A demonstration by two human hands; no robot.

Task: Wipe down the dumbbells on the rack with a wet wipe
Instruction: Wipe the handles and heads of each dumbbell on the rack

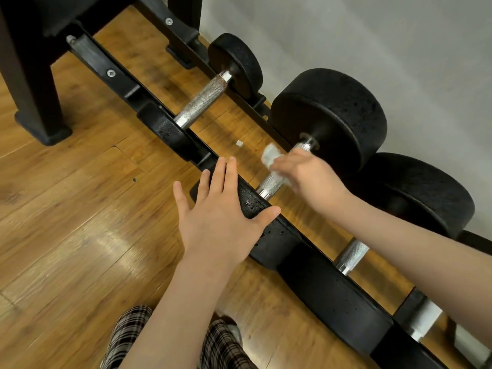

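the wipe (pixel 271 155), a crumpled white wad, sits just right of the frame's middle, pressed on the knurled steel handle (pixel 274 179) of the middle dumbbell (pixel 330 115). the right hand (pixel 306 177) comes in from the right edge and covers the handle, fingers curled over it with the wipe bunched under them and poking out at their upper left. the left hand (pixel 223 211) lies flat on the near head (pixel 269 230) of that same dumbbell, fingers straight and slightly spread, thumb stretched across the black rubber toward the handle. a few wet spots show on the head by the thumb.

the dumbbell lies across the two black rails of the rack (pixel 119 83), which runs from upper left to lower right. a smaller dumbbell (pixel 202 99) with a rust-flecked handle rests toward the upper left, and a bigger one (pixel 415 193) just to the lower right, partly behind the right forearm. a small white scrap (pixel 240 143) lies on the wood floor (pixel 66 209) between the rails. a grey wall (pixel 372 35) fills the upper right. plaid trousers (pixel 127 339) show at the bottom edge.
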